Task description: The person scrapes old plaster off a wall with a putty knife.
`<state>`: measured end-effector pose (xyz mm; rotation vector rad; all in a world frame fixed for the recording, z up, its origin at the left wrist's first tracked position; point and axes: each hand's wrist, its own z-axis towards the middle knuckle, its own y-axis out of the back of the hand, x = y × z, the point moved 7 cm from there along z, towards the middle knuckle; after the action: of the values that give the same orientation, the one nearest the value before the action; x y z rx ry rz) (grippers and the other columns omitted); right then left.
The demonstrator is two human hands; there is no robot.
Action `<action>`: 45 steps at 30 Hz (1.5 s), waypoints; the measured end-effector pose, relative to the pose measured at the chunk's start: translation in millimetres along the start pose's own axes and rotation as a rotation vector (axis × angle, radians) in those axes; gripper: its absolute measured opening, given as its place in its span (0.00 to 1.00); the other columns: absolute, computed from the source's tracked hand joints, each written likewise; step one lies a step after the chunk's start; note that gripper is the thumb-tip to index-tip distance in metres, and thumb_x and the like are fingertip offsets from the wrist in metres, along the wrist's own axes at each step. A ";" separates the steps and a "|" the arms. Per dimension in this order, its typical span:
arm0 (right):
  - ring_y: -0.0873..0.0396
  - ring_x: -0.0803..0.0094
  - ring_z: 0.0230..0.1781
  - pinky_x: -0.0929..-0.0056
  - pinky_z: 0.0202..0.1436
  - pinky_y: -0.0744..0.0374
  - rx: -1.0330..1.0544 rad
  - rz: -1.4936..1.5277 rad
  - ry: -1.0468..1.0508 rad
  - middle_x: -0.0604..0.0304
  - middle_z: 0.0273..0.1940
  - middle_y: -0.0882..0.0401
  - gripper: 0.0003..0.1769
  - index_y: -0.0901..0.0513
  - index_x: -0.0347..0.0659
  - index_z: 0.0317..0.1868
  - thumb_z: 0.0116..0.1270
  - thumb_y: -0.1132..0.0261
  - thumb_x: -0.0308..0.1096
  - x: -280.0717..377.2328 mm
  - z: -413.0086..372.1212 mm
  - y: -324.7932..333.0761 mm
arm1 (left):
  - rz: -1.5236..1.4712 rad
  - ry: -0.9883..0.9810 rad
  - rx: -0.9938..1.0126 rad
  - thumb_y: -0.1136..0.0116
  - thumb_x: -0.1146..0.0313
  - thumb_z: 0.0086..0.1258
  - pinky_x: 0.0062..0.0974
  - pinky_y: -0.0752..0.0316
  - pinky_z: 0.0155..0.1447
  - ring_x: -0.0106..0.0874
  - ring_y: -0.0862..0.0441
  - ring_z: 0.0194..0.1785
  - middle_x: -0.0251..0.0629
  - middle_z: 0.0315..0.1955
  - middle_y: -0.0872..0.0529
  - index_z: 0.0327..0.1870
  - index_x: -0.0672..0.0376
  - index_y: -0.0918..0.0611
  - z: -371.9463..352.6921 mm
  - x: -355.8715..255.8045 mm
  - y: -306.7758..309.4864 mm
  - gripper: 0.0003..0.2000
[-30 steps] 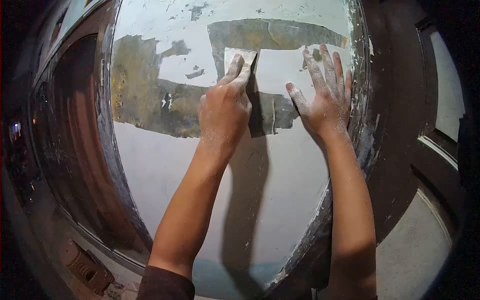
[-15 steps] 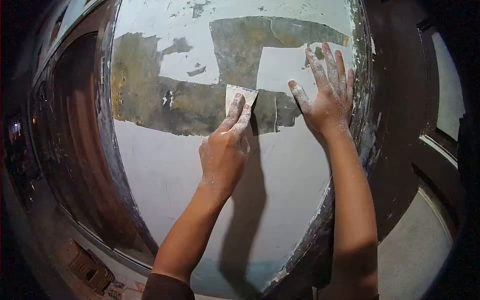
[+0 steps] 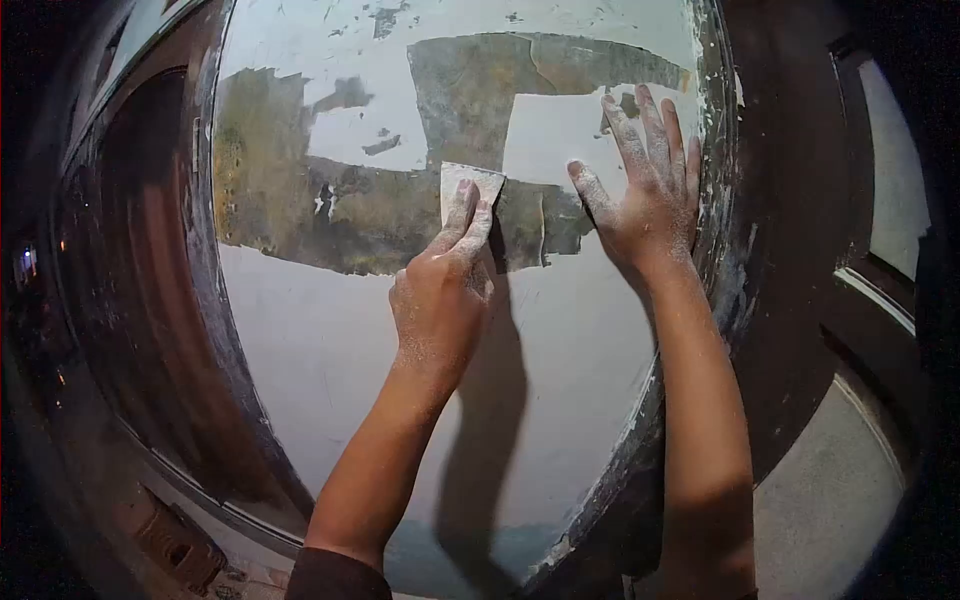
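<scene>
My left hand is closed on a scraper, two dusty fingers pressed along its pale, wide blade. The blade's top edge lies against the wall, over a grey-brown bare patch where the white coating is gone. Its handle is hidden inside the hand. To the right, my right hand rests flat on the wall with its fingers spread, near the panel's right edge. White powder covers the fingers of both hands.
Dark, paint-flecked trim borders the panel on the right, beside a dark door-like panel. A brown recessed panel stands at the left. A brown object lies low at the left.
The whole view has shifted slightly, so the wall and hands appear a little further left. The scraper has edged slightly up the wall. My right hand stays flat in place.
</scene>
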<state>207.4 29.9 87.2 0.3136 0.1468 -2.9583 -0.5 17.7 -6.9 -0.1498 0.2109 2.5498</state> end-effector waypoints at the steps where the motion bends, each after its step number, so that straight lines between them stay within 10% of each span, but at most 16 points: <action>1: 0.52 0.55 0.88 0.38 0.89 0.57 -0.003 -0.004 0.004 0.61 0.87 0.45 0.43 0.32 0.65 0.82 0.71 0.35 0.66 0.1 0.2 0.0 | -0.014 -0.004 -0.017 0.41 0.79 0.63 0.37 0.12 0.49 0.38 0.09 0.53 0.22 0.76 0.23 0.69 0.44 0.15 0.9 -1.1 1.7 0.30; 5: 0.52 0.56 0.88 0.38 0.89 0.57 0.000 0.002 0.004 0.62 0.87 0.45 0.43 0.32 0.66 0.83 0.71 0.34 0.66 1.2 0.8 1.4 | -0.057 0.007 -0.007 0.43 0.84 0.66 0.33 0.17 0.66 0.40 0.14 0.65 0.33 0.72 0.20 0.68 0.51 0.15 4.6 -4.4 4.8 0.28; 8: 0.53 0.56 0.88 0.38 0.89 0.57 0.002 0.005 -0.005 0.62 0.87 0.46 0.43 0.33 0.66 0.83 0.71 0.35 0.66 1.2 0.9 1.4 | 0.006 -0.014 -0.018 0.40 0.78 0.63 0.37 0.12 0.52 0.39 0.09 0.55 0.22 0.75 0.22 0.70 0.45 0.16 6.0 -1.6 2.4 0.31; 14: 0.53 0.56 0.89 0.39 0.89 0.58 0.003 0.014 0.000 0.62 0.87 0.46 0.42 0.32 0.66 0.83 0.71 0.35 0.65 -0.1 -0.3 -0.4 | -0.054 0.011 -0.005 0.42 0.83 0.63 0.34 0.17 0.65 0.41 0.14 0.65 0.34 0.73 0.20 0.68 0.51 0.15 14.2 -8.4 8.4 0.30; 20: 0.53 0.55 0.89 0.38 0.89 0.58 -0.003 -0.009 -0.003 0.61 0.87 0.45 0.44 0.33 0.66 0.83 0.70 0.34 0.66 -0.3 0.4 -0.7 | 0.026 -0.010 -0.025 0.42 0.78 0.66 0.43 0.13 0.54 0.45 0.09 0.52 0.23 0.74 0.22 0.70 0.43 0.16 18.7 -3.4 1.4 0.29; 45: 0.51 0.57 0.88 0.39 0.88 0.56 -0.038 0.021 0.002 0.61 0.86 0.44 0.41 0.30 0.66 0.81 0.70 0.34 0.66 -1.8 -0.2 0.0 | 0.093 0.012 -0.040 0.48 0.75 0.72 0.48 0.15 0.59 0.52 0.09 0.51 0.33 0.68 0.15 0.64 0.47 0.12 65.7 -21.4 10.1 0.23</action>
<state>209.1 30.1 87.4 0.3116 0.1986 -2.9303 7.7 9.9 62.1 -0.1749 0.1758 2.6474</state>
